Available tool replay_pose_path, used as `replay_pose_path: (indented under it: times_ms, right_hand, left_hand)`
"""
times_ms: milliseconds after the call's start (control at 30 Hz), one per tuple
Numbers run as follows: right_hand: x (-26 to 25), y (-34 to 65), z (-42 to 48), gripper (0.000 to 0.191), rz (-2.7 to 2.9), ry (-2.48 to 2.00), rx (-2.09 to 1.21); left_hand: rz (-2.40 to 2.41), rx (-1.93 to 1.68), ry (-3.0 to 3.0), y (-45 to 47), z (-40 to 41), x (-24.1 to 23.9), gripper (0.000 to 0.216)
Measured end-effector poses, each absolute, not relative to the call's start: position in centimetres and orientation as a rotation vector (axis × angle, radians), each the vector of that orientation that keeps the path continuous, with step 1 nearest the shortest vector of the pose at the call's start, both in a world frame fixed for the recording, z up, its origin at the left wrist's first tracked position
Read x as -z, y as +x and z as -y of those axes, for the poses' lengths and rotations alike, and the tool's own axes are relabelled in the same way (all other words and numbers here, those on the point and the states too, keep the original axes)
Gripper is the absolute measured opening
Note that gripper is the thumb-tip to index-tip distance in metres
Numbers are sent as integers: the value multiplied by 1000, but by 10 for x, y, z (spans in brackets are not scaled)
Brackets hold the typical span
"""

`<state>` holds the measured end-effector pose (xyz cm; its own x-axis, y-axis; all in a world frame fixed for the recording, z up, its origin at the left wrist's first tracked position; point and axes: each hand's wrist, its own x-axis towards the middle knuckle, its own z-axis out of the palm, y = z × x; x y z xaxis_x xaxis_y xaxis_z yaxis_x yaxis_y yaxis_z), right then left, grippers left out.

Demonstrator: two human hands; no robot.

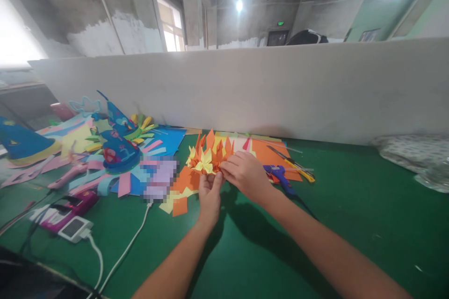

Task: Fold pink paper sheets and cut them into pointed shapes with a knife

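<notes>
An orange and yellow spiky paper flower (209, 155) is held just above the green table (351, 224) near its middle. My left hand (209, 195) pinches the flower's lower edge from below, fingers closed on it. My right hand (245, 174) grips the flower's right side, fingers curled round the paper. Loose orange and yellow paper scraps (180, 196) lie under and left of the flower.
A blue glue gun (279, 175) and a yellow-handled cutter (298, 168) lie on orange paper right of my hands. Blue paper cone hats (117, 142) and coloured strips fill the left. A phone (74, 228) with white cable lies front left. A white partition (280, 88) runs behind.
</notes>
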<state>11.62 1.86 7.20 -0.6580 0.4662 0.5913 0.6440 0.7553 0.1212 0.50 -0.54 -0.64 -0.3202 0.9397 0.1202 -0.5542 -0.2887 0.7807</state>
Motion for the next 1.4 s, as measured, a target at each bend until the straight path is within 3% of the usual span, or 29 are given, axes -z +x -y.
replay_pose_path:
  times_ms: [1400]
  right_hand:
    - [-74, 118, -18, 24, 2494, -714, 481]
  left_hand:
    - [-704, -1783, 638, 6, 8, 0, 34]
